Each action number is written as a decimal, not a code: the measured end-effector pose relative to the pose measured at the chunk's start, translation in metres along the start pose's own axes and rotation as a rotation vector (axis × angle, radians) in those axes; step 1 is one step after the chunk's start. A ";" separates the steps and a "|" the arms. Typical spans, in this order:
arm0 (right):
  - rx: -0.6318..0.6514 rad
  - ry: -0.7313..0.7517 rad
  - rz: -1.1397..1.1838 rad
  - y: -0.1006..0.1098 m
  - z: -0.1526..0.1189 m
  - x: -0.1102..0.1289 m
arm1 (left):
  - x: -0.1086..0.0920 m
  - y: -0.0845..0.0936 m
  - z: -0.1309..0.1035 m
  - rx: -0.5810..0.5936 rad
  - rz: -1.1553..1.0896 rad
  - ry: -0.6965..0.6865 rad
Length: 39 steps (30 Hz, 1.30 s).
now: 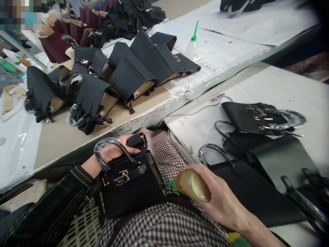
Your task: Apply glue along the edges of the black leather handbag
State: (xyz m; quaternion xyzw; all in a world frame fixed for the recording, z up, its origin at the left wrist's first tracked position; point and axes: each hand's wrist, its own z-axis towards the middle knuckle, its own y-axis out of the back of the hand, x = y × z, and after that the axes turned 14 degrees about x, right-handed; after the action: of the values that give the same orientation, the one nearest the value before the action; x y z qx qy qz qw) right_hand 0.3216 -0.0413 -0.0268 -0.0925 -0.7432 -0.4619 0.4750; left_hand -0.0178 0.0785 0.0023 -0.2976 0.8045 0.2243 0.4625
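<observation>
A small black handbag [133, 197] with a gold clasp and plastic-wrapped handles rests on my lap. My left hand [115, 151] passes through its handle and grips the bag at its top edge; some of the fingers are hidden behind it. In my right hand [221, 195] is a squeeze bottle [194, 185] of yellowish liquid, probably glue, tilted on its side. Its green nozzle [169, 184] points left and meets the bag's right side edge, though I cannot tell whether it touches.
Several unfinished black bags [133, 77] stand on the table at upper left. A second bottle with a green spout [192, 44] is behind them. More black bag pieces [257, 185] lie on the white table at right. Another person's hand [51, 20] shows at top left, near maroon pieces [55, 44].
</observation>
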 end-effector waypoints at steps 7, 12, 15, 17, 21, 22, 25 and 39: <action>-0.001 -0.178 0.124 0.000 0.005 0.003 | -0.024 -0.002 -0.016 -0.039 0.041 0.119; -0.058 -0.323 0.250 0.012 0.018 0.001 | -0.057 -0.011 -0.046 0.026 0.383 0.126; -0.054 -0.386 0.359 0.018 0.026 -0.004 | -0.064 -0.024 -0.060 0.017 0.543 0.141; -0.051 -0.432 0.432 0.019 0.027 -0.008 | -0.063 -0.033 -0.066 0.049 0.547 0.158; -0.123 -0.505 0.520 0.016 0.015 -0.015 | -0.050 -0.051 -0.080 0.047 0.471 0.187; -0.145 -0.505 0.523 0.014 0.011 -0.016 | -0.046 -0.055 -0.084 0.032 0.454 0.188; -0.185 -0.468 0.461 0.006 0.005 -0.018 | -0.037 -0.066 -0.096 -0.004 0.394 0.165; -0.047 -0.377 0.368 0.001 0.012 -0.016 | -0.030 -0.084 -0.105 0.036 0.307 0.180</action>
State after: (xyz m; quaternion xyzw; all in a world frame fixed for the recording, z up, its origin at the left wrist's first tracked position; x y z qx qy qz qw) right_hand 0.3232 -0.0261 -0.0402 -0.3214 -0.7784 -0.3596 0.4018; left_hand -0.0126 -0.0414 0.0707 -0.1820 0.8825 0.2501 0.3543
